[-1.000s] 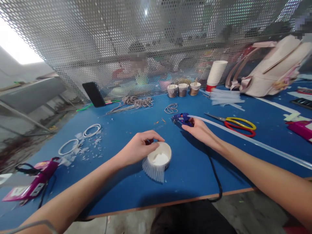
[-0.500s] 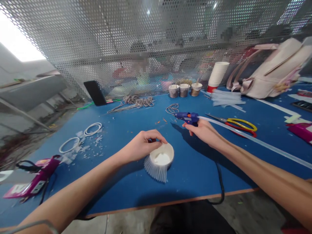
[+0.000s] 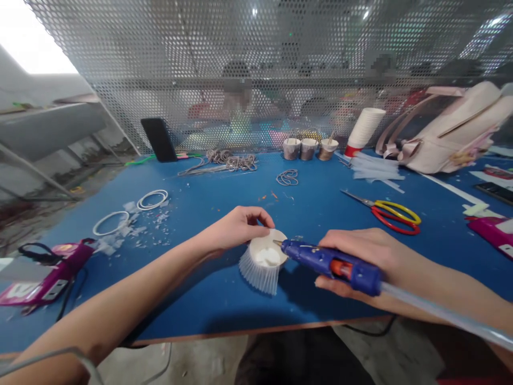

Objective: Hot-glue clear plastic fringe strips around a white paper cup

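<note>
Cup point(image 3: 258, 250) of what looks like paper stands near the front edge of the blue counter point(image 3: 224, 299), mouth up, a fringe of clear strips point(image 3: 258, 277) fanning out from its near left side. Your left hand point(image 3: 240, 227) has it at the far left of the rim, thumb and fingers closed on the edge. Your right hand point(image 3: 368, 254) is wrapped around the blue glue gun point(image 3: 312, 258), nozzle at the cup's mouth; can't tell if it touches the wall. Clear glue stick point(image 3: 433, 308) trails out the back of the gun.

Handling, as a judgement: cup should be very light, thin-walled, easy to dent or tip, so pinch it lightly at the rim on a side without strips. Strips look thin and springy, likely slick, and could bend or come loose if gripped. Gun is probably the heavier item, stiff plastic; hold it by the body or handle, fingers off the nozzle, which may be hot.

Containers: your cup has something white at the bottom, loose piece or base, can't tell. Three small cups point(image 3: 308, 149) sit in a row at the back, greyish and brownish outside; a thin stick pokes out of the right-hand one, contents otherwise hidden. Right of them, a leaning stack of white cups point(image 3: 365, 130), nested, red at its lower end, nothing visible inside.
</note>
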